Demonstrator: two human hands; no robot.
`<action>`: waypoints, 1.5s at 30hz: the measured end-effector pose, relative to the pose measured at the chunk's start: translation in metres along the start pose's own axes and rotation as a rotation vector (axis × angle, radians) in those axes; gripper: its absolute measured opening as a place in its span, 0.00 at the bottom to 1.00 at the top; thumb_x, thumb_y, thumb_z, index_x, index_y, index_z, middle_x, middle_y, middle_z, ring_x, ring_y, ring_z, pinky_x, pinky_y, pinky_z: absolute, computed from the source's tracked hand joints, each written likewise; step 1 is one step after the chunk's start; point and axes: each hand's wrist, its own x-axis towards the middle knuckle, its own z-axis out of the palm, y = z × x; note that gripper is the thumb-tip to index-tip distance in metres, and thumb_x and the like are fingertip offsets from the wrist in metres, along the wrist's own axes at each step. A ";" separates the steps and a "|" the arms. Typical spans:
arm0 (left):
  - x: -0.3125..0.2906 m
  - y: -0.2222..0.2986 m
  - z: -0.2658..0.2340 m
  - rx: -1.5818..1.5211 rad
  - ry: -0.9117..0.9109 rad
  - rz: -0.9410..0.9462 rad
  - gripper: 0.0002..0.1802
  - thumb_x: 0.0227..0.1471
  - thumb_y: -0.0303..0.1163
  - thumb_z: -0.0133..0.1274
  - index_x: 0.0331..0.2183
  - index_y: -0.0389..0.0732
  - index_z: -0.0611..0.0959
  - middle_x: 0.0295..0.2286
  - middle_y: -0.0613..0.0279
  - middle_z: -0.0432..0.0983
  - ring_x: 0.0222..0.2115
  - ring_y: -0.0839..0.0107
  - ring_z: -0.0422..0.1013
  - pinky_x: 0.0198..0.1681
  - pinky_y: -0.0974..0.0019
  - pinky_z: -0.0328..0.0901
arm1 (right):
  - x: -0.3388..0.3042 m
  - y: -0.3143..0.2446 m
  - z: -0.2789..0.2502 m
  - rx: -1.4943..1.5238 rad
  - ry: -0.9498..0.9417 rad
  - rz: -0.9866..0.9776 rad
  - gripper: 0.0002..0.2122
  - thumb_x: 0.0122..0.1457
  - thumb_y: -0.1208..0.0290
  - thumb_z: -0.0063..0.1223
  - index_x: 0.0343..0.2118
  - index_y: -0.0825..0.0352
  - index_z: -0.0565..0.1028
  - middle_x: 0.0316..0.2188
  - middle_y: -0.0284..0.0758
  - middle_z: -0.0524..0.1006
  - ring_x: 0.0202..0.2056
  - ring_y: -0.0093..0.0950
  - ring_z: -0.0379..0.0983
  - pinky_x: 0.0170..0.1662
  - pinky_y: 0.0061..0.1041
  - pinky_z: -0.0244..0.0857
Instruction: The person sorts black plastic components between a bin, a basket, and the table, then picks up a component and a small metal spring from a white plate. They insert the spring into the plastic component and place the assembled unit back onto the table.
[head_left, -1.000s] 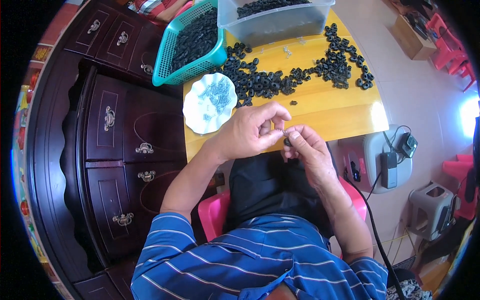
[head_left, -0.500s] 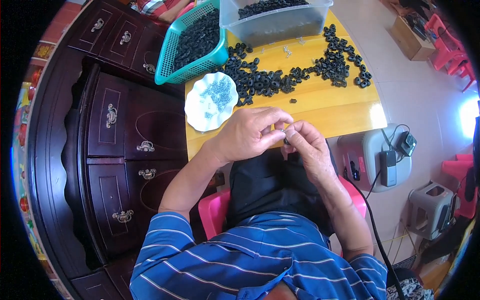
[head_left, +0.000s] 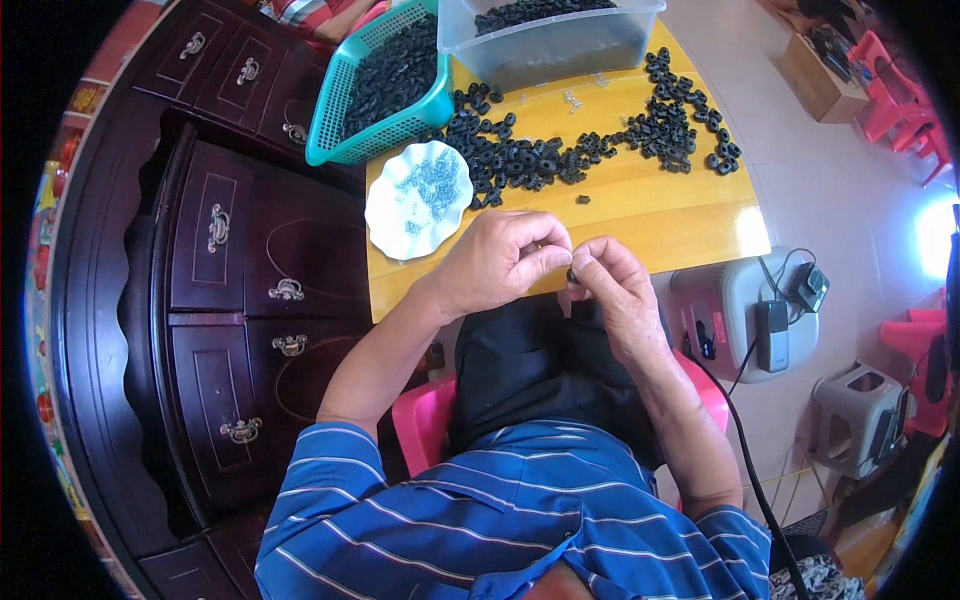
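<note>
Both hands meet above my lap, just off the near edge of the yellow table [head_left: 650, 225]. My right hand [head_left: 618, 290] pinches a small black plastic part [head_left: 572, 275], mostly covered by the fingers. Against it, my left hand [head_left: 510, 258] has thumb and forefinger pressed together; whatever lies between those tips is too small to make out. A white scalloped dish [head_left: 395, 235] with small shiny metal pieces [head_left: 432, 188] stands at the table's left. Beyond the hands, many black plastic parts [head_left: 520, 160] are spread over the wood, one lone part [head_left: 583, 199] lying nearer.
A green basket [head_left: 390, 140] and a clear plastic bin [head_left: 560, 60], both holding black parts, stand at the table's far side. Dark wooden drawers [head_left: 245, 230] line the left. Grey stools [head_left: 850, 420] are on the right, and a black cable [head_left: 745, 440] runs beside my right arm.
My left fingertips have closed in against the part in my right hand, and the shiny bit seen between them is now hidden. The whole view has shifted slightly.
</note>
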 end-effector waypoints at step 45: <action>-0.003 0.000 0.016 -0.302 0.002 -0.099 0.07 0.51 0.29 0.64 0.30 0.38 0.82 0.22 0.69 0.77 0.22 0.82 0.69 0.26 0.75 0.64 | 0.005 0.007 -0.004 0.203 0.041 0.115 0.10 0.66 0.58 0.52 0.35 0.59 0.74 0.24 0.22 0.74 0.24 0.11 0.68 0.27 0.11 0.56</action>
